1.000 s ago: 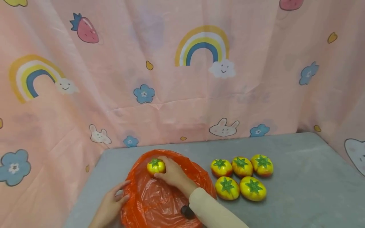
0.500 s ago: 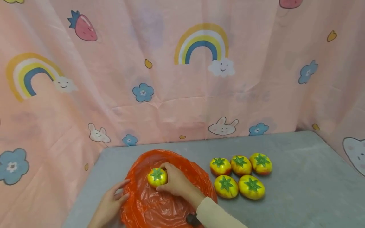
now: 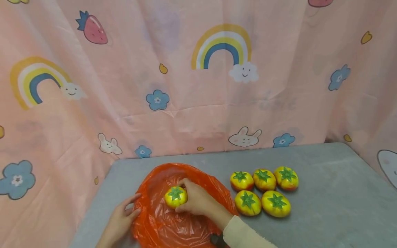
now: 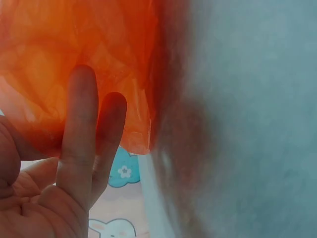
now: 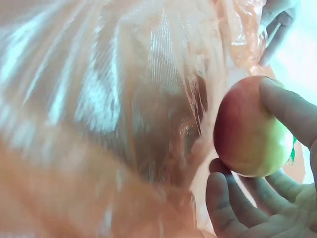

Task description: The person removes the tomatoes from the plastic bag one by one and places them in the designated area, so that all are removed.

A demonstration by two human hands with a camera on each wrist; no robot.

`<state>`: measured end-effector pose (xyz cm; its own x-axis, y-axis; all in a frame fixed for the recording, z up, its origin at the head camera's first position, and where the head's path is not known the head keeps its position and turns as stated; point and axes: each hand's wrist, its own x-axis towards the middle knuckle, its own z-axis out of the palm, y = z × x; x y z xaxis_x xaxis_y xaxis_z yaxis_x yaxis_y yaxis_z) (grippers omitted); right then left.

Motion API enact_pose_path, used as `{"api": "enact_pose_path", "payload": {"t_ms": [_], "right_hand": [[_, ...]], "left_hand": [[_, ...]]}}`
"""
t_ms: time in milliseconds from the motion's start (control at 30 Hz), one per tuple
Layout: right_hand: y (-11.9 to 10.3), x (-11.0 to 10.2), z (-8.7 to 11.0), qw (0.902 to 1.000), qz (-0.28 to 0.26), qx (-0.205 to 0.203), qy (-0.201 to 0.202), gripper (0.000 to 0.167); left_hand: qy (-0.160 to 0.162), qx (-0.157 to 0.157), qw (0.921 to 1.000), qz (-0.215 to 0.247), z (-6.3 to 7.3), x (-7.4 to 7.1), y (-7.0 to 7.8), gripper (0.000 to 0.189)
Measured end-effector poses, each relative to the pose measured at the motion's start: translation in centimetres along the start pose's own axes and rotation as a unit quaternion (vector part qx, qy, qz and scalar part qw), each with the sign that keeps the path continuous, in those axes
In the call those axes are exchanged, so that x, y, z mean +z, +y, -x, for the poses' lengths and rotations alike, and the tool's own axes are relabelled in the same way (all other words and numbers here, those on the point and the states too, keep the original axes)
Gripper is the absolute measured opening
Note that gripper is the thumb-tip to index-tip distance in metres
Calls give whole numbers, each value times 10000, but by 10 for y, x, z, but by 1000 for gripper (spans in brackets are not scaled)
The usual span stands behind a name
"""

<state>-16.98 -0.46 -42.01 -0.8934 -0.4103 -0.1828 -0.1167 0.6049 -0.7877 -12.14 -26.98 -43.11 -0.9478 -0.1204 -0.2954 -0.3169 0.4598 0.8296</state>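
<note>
My right hand (image 3: pixel 198 199) grips a yellow toy tomato (image 3: pixel 175 197) with a green star-shaped top, over the mouth of an orange plastic bag (image 3: pixel 183 168). In the right wrist view the tomato (image 5: pixel 250 129) shows a red underside, held between thumb and fingertips. The bag stands wide and spread, its inside facing up. Against its left side my left hand (image 3: pixel 119 220) rests; the left wrist view shows straight fingers (image 4: pixel 79 119) touching the outside of the bag (image 4: pixel 74 44). Part of the bag's right rim is hidden by my right forearm.
Right of the bag, several more toy tomatoes (image 3: pixel 248 203) sit close together in two rows on the grey table (image 3: pixel 325 193). A pink patterned curtain (image 3: pixel 186 127) hangs behind the table and along both sides. A small black object (image 3: pixel 218 240) is at my right wrist.
My right hand, still holding the tomato, has drawn slightly toward me and to the right over the bag. My left hand stays against the bag; the other tomatoes have not moved.
</note>
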Motion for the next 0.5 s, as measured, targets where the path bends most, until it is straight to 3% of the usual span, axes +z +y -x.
{"api": "enact_pose_path", "payload": {"t_ms": [267, 500], "right_hand": [[-3, -17, 8, 9990, 355, -128, -231, 75], [3, -22, 13, 9989, 300, -210, -280, 74]], "left_hand": [[80, 133, 9996, -238, 2, -9, 1, 52], [149, 103, 9994, -307, 1, -11, 0, 53]]}}
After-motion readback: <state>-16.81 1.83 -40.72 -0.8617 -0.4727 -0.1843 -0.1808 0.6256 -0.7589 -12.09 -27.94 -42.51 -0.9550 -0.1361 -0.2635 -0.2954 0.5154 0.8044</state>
